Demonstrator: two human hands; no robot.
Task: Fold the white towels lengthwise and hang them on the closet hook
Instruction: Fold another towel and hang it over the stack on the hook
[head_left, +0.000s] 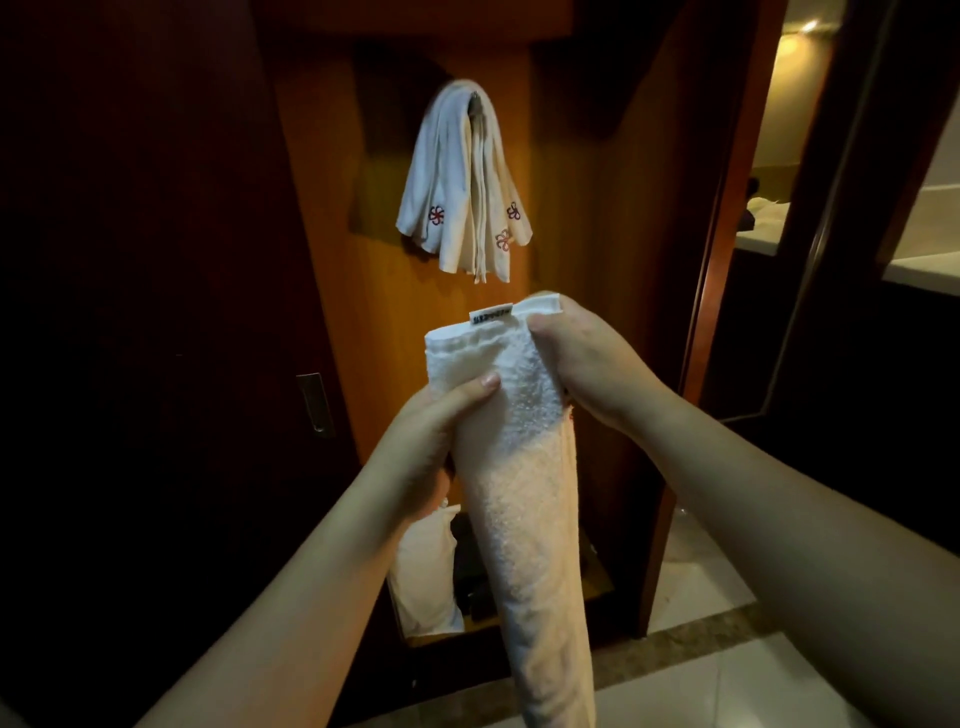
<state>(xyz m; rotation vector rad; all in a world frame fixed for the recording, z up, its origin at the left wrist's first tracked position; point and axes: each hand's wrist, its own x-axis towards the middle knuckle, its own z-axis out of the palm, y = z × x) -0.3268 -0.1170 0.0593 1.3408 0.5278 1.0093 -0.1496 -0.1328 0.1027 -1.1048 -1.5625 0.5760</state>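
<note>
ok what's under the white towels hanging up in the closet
Under the white embroidered towels, only a glimpse of the dark metal hook shows at the top; the rest is covered. Behind them is the brown wooden closet panel.

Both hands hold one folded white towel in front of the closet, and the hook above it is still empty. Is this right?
Not quite. The hook is not empty: the head view shows white towels with red flower marks already draped over it. The rest holds: the left hand and the right hand both grip the folded white towel in front of the closet.
</note>
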